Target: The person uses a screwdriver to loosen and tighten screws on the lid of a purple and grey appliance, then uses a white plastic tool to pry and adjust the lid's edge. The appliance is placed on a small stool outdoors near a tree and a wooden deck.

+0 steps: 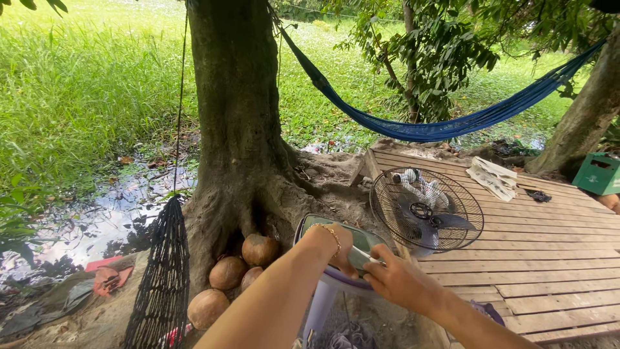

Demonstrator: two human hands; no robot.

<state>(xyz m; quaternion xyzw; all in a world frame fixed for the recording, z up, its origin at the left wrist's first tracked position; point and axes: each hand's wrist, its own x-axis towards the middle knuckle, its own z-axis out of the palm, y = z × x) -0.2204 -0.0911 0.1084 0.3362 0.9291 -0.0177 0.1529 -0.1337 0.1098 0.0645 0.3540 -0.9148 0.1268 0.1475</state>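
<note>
My left hand [337, 244], a gold bracelet on its wrist, curls over the grey-green top panel [361, 238] of a pale plastic fan body [323, 294] that stands at the edge of the wooden deck. My right hand [399, 279] sits just to the right of it, pinching a thin pale tool [368, 256] whose tip meets the panel near my left fingers. A black wire fan grille with dark blades [426, 210] leans on the deck just behind the hands.
A thick tree trunk [236, 116] rises at the left with several brown coconuts [227, 273] at its roots and a black net [161, 278] hanging beside it. A blue hammock [439, 129] spans above the plank deck [542, 252]. A green crate [599, 173] and folded cloth [492, 177] lie far right; dark water [97, 220] lies left.
</note>
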